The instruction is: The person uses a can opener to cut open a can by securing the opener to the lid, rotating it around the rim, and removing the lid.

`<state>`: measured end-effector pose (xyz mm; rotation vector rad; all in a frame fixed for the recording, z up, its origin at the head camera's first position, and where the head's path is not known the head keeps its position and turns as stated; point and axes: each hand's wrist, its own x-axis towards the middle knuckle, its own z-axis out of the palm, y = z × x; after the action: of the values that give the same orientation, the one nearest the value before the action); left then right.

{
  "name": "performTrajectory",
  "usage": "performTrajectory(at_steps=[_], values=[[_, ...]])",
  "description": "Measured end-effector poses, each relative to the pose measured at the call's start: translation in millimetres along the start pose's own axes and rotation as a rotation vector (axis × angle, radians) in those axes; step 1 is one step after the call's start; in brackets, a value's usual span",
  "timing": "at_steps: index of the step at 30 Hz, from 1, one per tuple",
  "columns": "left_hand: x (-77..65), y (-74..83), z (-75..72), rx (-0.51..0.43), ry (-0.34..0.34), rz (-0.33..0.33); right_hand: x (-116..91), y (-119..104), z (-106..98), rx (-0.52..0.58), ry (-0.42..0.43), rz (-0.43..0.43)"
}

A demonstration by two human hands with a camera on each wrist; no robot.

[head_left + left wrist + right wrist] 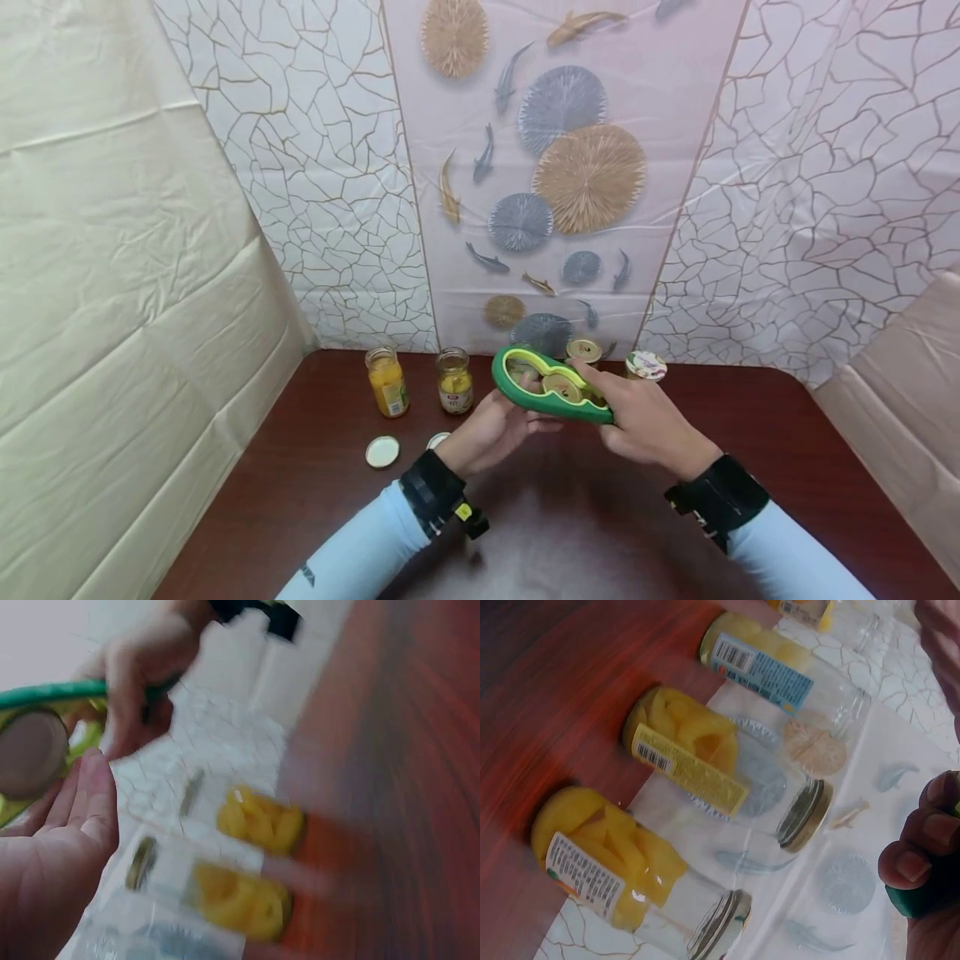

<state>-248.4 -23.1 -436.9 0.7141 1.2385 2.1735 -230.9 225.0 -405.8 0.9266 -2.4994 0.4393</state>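
Note:
My right hand [652, 417] grips the end of a green jar opener [543, 408] with a lime-yellow scalloped inner edge. A round gold lid [561, 387] sits within the opener's loop; its underside shows in the left wrist view. My left hand [491, 433] is beneath the opener, palm up, its extended fingers [94, 780] right at the lid's edge. In the right wrist view, curled fingers wrap round the opener's green end [911, 896]. Behind the opener, a jar with a blue label [761, 675] stands without a lid.
Two lidless jars of yellow fruit, one [387, 383] and another [455, 383], stand at the back left. A gold-lidded jar [583, 350] and a white-lidded jar [647, 365] stand at the back right. Two lids, one [382, 452] and another [437, 439], lie on the dark table [300, 517].

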Motion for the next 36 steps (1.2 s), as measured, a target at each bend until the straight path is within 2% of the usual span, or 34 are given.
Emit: performTrajectory(at_steps=[5,11,16,22,25,29,33,36], values=[[4.4,-3.2,10.7,-0.139,-0.062,0.022,-3.3,-0.7,5.6,0.026,-0.009,-0.009],[3.0,-7.9,9.6,-0.237,-0.096,0.001,-7.6,-0.1,9.1,0.040,-0.043,0.006],[4.5,-7.4,10.0,-0.257,-0.110,-0.015,-8.9,1.1,8.7,0.042,-0.051,0.014],[6.9,-11.6,5.0,-0.215,-0.103,-0.001,-7.6,4.5,8.0,-0.001,-0.030,-0.002],[5.2,-13.3,-2.3,-0.128,-0.092,-0.004,-6.1,7.5,5.7,-0.026,-0.014,0.003],[2.1,-12.1,-10.9,0.060,-0.030,-0.035,-2.5,14.5,0.2,-0.039,-0.001,0.024],[-7.1,-9.1,-12.8,0.288,0.072,-0.083,0.6,25.6,-6.9,-0.057,0.000,0.050],[-18.1,-9.6,-11.7,0.480,0.161,-0.095,-0.5,36.5,-13.2,-0.080,0.000,0.088]])
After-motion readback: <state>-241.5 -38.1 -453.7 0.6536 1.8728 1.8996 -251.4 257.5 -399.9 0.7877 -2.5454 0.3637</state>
